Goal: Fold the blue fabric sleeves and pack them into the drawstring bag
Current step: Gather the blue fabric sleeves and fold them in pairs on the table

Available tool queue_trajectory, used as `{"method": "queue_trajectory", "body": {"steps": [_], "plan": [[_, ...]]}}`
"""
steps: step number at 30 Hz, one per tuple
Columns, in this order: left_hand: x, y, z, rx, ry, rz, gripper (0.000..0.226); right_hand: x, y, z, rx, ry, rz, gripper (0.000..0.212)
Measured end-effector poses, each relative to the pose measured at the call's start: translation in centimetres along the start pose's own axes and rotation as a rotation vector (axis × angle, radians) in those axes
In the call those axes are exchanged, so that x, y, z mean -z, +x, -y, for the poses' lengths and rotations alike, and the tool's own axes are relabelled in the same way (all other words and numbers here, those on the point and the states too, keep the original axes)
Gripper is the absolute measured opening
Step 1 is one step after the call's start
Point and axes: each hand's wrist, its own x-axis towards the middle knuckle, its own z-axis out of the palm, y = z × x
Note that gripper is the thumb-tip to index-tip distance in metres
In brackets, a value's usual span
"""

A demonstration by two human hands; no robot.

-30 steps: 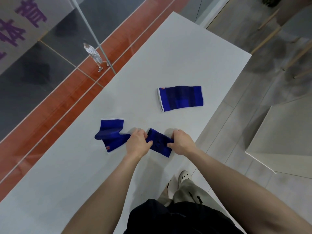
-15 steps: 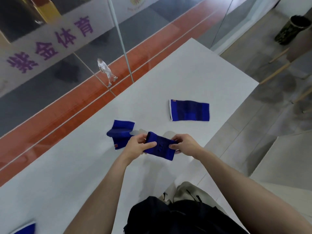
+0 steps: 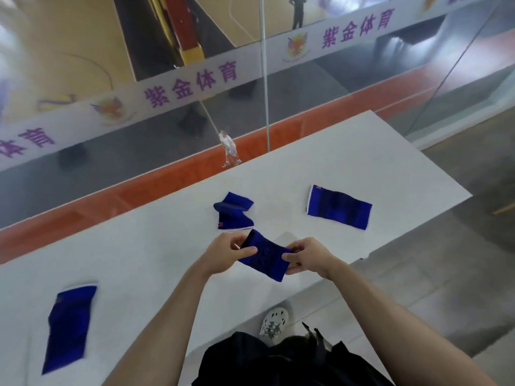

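Observation:
A folded blue sleeve is held just above the white table. My left hand pinches its left end and my right hand pinches its right end. Behind it a crumpled blue sleeve lies on the table. A flat blue sleeve with a white edge lies to the right. Another flat blue sleeve lies at the near left. No drawstring bag is in view.
The table's right edge runs diagonally beside a grey tiled floor. A glass wall stands behind the table's far edge, with a court below. My shoe shows under the near edge.
Both hands have lifted the folded sleeve off the table. The view has tilted up, so the near-left sleeve and the court beyond the glass show.

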Motion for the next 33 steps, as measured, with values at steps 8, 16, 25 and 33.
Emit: {"method": "queue_trajectory", "body": {"steps": [8,16,25,33], "plan": [[-1.4,-9.6,4.0,0.23,0.024,-0.167,0.016,-5.7,-2.5,-3.0,0.027,-0.092,0.144,0.016],[-4.0,-20.4,8.8,0.373,-0.011,-0.515,0.007,-17.6,-4.7,-2.5,-0.076,-0.121,0.298,0.037],[-2.0,-31.0,16.1,0.374,-0.105,-0.689,0.014,-33.1,-6.7,-1.7,-0.191,-0.063,0.358,0.022],[2.7,-44.8,24.6,0.433,0.098,-0.748,0.033,-51.5,-11.0,-2.1,-0.181,-0.141,0.406,0.024]]}}
